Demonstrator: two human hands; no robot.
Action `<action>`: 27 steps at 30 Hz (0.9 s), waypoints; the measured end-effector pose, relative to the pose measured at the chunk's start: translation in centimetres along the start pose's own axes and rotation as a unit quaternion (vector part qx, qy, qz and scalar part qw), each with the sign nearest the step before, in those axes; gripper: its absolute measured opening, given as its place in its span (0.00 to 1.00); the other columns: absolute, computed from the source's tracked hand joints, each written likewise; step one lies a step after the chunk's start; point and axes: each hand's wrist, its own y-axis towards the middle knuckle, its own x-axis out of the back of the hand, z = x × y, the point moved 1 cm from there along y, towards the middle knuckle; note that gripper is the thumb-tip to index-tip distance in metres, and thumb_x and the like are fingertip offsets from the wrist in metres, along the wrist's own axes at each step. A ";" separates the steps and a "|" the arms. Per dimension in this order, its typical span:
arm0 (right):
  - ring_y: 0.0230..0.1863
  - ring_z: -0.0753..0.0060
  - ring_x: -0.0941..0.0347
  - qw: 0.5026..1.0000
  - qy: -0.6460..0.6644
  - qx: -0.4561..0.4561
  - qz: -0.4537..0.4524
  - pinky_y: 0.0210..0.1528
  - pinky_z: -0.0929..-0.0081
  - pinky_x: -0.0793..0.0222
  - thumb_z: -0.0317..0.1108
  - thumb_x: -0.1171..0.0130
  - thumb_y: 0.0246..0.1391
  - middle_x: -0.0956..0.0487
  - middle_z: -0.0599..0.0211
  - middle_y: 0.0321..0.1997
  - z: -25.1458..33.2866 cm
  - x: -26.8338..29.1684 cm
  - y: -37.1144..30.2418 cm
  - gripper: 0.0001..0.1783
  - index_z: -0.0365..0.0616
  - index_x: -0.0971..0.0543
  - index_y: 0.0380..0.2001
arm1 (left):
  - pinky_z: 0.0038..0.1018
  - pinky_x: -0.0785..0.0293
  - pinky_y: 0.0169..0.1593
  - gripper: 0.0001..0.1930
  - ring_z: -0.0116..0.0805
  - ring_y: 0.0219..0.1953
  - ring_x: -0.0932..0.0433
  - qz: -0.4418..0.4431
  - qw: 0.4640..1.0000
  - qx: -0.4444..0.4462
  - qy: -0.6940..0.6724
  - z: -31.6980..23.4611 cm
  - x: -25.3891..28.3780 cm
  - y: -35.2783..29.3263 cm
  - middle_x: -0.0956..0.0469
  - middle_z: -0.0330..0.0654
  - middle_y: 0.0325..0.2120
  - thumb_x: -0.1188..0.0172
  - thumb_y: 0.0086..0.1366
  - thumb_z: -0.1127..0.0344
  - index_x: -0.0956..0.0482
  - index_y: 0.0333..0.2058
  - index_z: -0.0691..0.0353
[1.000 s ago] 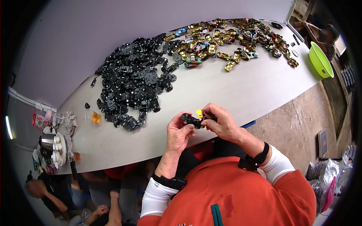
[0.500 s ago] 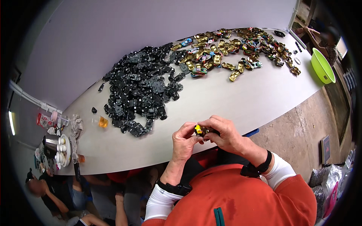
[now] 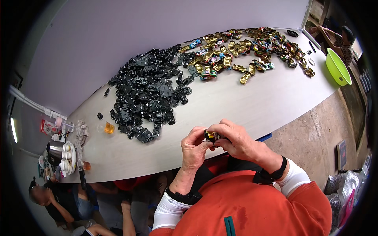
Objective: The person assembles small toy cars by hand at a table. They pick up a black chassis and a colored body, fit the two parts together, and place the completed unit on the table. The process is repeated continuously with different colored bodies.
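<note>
Between the fingertips of both hands, just over the table's near edge, is a small toy car (image 3: 211, 135), dark with a bit of yellow showing. My left hand (image 3: 193, 147) pinches its left end. My right hand (image 3: 232, 139) grips the other end, its fingers hiding much of the car. Ahead to the left lies a large heap of black toy car chassis (image 3: 147, 88). Gold and multicoloured toy car bodies (image 3: 226, 61) are piled farther back, spreading toward the right.
A cup of amber drink (image 3: 109, 128) stands left of the black heap. Farther left are a tray of white cups (image 3: 69, 157), a metal kettle (image 3: 54, 148) and a crumpled cloth (image 3: 82, 131). A green basin (image 3: 338, 67) sits at the right end. People are at both sides.
The toy car has turned in my fingers, so less of its bright yellow part shows and more dark surface is visible. Both hands stay in nearly the same place.
</note>
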 end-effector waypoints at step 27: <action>0.32 0.55 0.27 0.995 0.033 -0.044 0.083 0.32 0.69 0.29 0.17 0.50 0.47 0.31 0.53 0.32 -0.5 0.2 -0.9 0.19 0.37 0.38 0.44 | 0.21 0.23 0.32 0.16 0.28 0.31 0.25 0.023 0.994 0.067 0.082 -0.8 -1.1 0.6 0.29 0.39 0.31 0.40 0.53 0.79 0.26 0.42 0.69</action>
